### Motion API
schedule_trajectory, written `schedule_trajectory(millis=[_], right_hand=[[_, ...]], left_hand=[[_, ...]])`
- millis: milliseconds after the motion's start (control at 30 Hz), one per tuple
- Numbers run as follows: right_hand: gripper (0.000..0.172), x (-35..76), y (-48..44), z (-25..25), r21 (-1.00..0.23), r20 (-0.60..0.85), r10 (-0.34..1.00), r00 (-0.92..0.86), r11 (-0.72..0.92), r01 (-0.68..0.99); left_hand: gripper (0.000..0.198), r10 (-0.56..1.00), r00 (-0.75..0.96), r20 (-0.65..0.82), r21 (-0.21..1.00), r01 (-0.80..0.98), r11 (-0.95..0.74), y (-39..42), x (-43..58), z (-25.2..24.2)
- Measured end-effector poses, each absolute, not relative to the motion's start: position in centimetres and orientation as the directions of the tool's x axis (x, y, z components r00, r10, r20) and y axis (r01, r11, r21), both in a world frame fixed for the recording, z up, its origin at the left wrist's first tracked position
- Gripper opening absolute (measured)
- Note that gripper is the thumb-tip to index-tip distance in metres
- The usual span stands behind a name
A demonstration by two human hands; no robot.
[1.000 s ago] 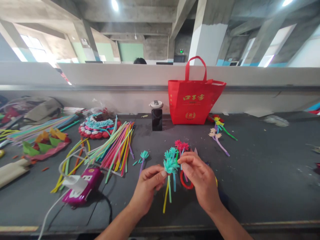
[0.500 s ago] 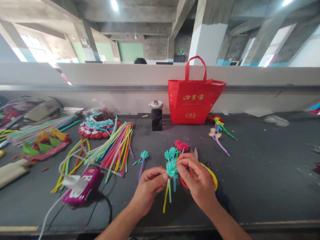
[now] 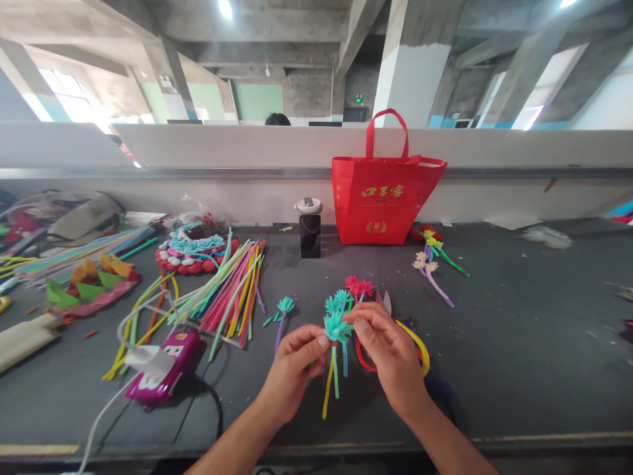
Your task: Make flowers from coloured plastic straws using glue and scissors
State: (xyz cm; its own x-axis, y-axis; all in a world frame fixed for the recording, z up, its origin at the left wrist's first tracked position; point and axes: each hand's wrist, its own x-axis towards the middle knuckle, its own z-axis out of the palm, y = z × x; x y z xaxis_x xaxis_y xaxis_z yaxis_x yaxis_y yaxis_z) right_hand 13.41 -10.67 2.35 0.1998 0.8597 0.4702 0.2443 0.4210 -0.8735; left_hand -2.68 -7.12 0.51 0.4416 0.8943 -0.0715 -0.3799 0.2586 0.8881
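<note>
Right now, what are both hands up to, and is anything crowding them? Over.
Left hand pinching the turquoise flower under its petals. Right hand fingertips at the petals' right edge. Scissors close by, partly hidden behind the right hand.

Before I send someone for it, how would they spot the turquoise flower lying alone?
On the black table, find the bundle of coloured sticks. The turquoise flower lies right of it, near the left hand. Unlike the clustered turquoise flowers, it lies alone, with a purple stem.

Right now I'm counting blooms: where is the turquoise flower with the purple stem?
In the head view, the turquoise flower lies left of centre, beyond the left hand and right of the coloured sticks.
</note>
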Motion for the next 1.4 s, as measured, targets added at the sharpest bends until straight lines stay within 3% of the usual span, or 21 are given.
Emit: schedule_trajectory(millis=[267,833,1133,1400], right_hand=[[0.018,13.52,-10.72,2.72,-0.903,0.428,0.871,0.241,0.399,0.161],[0.018,13.50,-10.45,2.41,-0.885,0.445,0.871,0.207,0.392,0.250],[0.013,13.80,-10.69,2.72,-0.902,0.428,0.881,0.201,0.405,0.147],[0.006,13.86,-10.42,2.05,-0.845,0.511,0.844,0.163,0.458,0.277]], left_hand=[[0.026,0.884,0.461,-0.082,0.883,-0.378,0.279,-7.29,-2.61,0.97],[0.025,0.900,0.434,-0.047,0.926,-0.319,0.202,-7.75,-2.31,0.54],[0.024,0.879,0.461,-0.124,0.871,-0.373,0.319,-7.53,-2.41,0.93],[0.023,0.867,0.483,-0.124,0.873,-0.361,0.326,-7.57,-2.38,1.01]])
